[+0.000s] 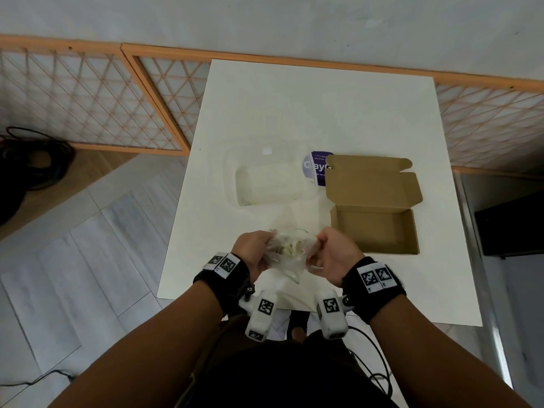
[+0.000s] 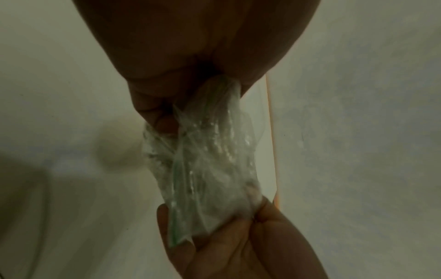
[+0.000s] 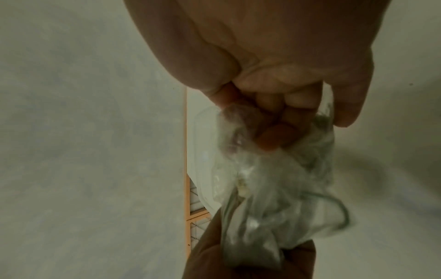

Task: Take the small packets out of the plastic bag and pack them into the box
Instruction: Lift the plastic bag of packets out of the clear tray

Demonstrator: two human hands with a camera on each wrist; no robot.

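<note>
Both hands hold a crumpled clear plastic bag [image 1: 290, 251] above the near part of the white table [image 1: 323, 113]. My left hand [image 1: 254, 248] grips its left side and my right hand [image 1: 326, 250] grips its right side. Pale packets show dimly through the film; their shape is unclear. In the left wrist view the bag [image 2: 210, 160] stretches between my left hand [image 2: 171, 105] above and the right hand [image 2: 226, 236] below. In the right wrist view my right hand's fingers [image 3: 269, 136] pinch the bag [image 3: 269, 198]. An open, empty brown cardboard box [image 1: 375, 231] lies right of the hands.
A clear plastic container [image 1: 270, 178] sits mid-table, left of the box's raised lid [image 1: 372, 184]. A purple round label [image 1: 318, 167] peeks out behind them. An orange lattice screen [image 1: 88, 98] runs behind the table. Black cables [image 1: 26, 160] lie on the floor at left.
</note>
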